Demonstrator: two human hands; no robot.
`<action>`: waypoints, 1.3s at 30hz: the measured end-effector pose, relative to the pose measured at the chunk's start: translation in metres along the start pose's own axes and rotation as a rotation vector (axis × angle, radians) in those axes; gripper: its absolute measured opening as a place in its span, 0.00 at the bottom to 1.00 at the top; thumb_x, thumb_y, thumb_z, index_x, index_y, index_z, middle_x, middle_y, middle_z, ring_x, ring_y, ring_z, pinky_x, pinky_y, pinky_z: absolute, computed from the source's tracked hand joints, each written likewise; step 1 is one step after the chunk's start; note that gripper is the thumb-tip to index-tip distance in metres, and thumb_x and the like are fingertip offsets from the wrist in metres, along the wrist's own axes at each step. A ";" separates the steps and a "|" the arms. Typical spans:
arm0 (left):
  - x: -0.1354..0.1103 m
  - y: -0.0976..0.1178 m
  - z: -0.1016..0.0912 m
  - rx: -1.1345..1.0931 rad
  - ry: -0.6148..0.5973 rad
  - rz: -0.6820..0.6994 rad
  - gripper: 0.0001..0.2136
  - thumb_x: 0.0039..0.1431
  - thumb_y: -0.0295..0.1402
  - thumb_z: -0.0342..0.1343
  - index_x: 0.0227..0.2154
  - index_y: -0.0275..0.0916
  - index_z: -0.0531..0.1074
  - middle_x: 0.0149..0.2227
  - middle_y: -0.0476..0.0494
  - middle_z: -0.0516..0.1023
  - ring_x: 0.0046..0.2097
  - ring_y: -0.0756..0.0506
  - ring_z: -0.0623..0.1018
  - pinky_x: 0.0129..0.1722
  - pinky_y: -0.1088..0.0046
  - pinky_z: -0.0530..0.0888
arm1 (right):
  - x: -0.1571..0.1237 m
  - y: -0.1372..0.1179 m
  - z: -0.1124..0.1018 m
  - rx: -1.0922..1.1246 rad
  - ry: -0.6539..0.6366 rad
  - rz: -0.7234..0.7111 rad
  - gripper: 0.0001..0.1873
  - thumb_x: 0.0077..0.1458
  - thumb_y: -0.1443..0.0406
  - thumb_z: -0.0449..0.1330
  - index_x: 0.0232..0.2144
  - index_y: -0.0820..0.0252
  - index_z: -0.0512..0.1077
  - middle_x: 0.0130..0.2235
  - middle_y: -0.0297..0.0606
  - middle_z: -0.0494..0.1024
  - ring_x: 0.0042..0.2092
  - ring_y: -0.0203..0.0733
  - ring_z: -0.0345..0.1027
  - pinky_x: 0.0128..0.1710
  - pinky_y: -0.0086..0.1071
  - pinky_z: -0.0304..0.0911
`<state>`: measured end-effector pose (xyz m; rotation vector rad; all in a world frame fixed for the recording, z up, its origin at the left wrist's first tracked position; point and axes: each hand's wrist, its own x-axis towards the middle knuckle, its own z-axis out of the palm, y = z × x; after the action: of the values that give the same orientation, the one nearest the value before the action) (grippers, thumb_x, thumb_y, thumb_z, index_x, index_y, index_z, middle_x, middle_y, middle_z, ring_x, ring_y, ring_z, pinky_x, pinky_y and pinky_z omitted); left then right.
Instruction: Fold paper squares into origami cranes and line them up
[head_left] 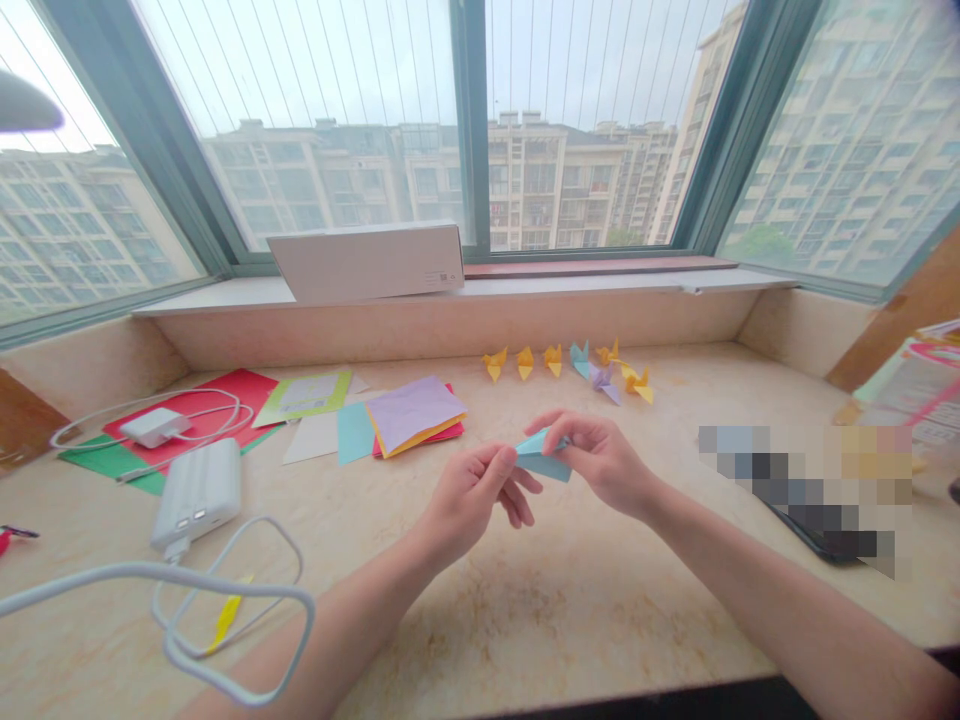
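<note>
Between my two hands, above the middle of the stone counter, is a small light-blue piece of folded origami paper [546, 460]. My left hand [480, 485] pinches its left end between thumb and index finger, the other fingers curled loosely below. On the other side, my right hand [596, 450] grips the paper's upper right part with thumb and fingers. Beyond them stand several small folded paper cranes: yellow ones [525, 364], a light-blue one [580, 360] and a purple one [604, 383]. Left of my hands lies a stack of coloured paper sheets [416, 410], purple on top.
At left are a white power bank [199, 490], a white charger [156, 427] and a looping white cable [225, 572], with red paper [247, 388] behind. A long white box [367, 265] rests on the window ledge. A dark, partly pixelated object [814, 530] lies at right.
</note>
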<state>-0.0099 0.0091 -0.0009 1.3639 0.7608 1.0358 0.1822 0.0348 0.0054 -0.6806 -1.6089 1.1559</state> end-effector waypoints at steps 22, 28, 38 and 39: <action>-0.008 -0.008 0.002 0.366 0.106 0.052 0.21 0.66 0.49 0.51 0.31 0.34 0.74 0.24 0.43 0.80 0.21 0.50 0.77 0.20 0.77 0.72 | -0.003 0.008 0.010 -0.101 0.123 0.079 0.22 0.52 0.60 0.70 0.48 0.56 0.71 0.31 0.33 0.78 0.34 0.40 0.73 0.36 0.36 0.69; -0.005 -0.008 0.002 0.339 0.131 0.061 0.23 0.66 0.51 0.50 0.26 0.36 0.70 0.20 0.47 0.75 0.19 0.50 0.76 0.18 0.78 0.70 | -0.005 0.004 0.015 -0.054 0.125 0.095 0.23 0.54 0.56 0.68 0.50 0.56 0.70 0.35 0.37 0.81 0.36 0.40 0.75 0.37 0.36 0.69; -0.005 -0.013 0.001 0.305 0.153 0.064 0.23 0.65 0.52 0.49 0.29 0.35 0.72 0.22 0.45 0.77 0.19 0.50 0.75 0.16 0.78 0.70 | -0.004 0.004 0.018 -0.028 0.189 0.127 0.15 0.51 0.56 0.70 0.36 0.60 0.77 0.33 0.40 0.83 0.34 0.41 0.75 0.35 0.36 0.69; -0.005 -0.014 0.002 0.308 0.139 0.059 0.23 0.65 0.52 0.49 0.30 0.34 0.72 0.23 0.45 0.78 0.19 0.50 0.76 0.17 0.77 0.70 | -0.004 0.004 0.018 -0.037 0.199 0.123 0.15 0.51 0.56 0.70 0.36 0.60 0.77 0.33 0.39 0.82 0.33 0.41 0.74 0.34 0.36 0.69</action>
<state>-0.0082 0.0054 -0.0155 1.5951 1.0211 1.0999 0.1666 0.0263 -0.0005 -0.9003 -1.4393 1.1109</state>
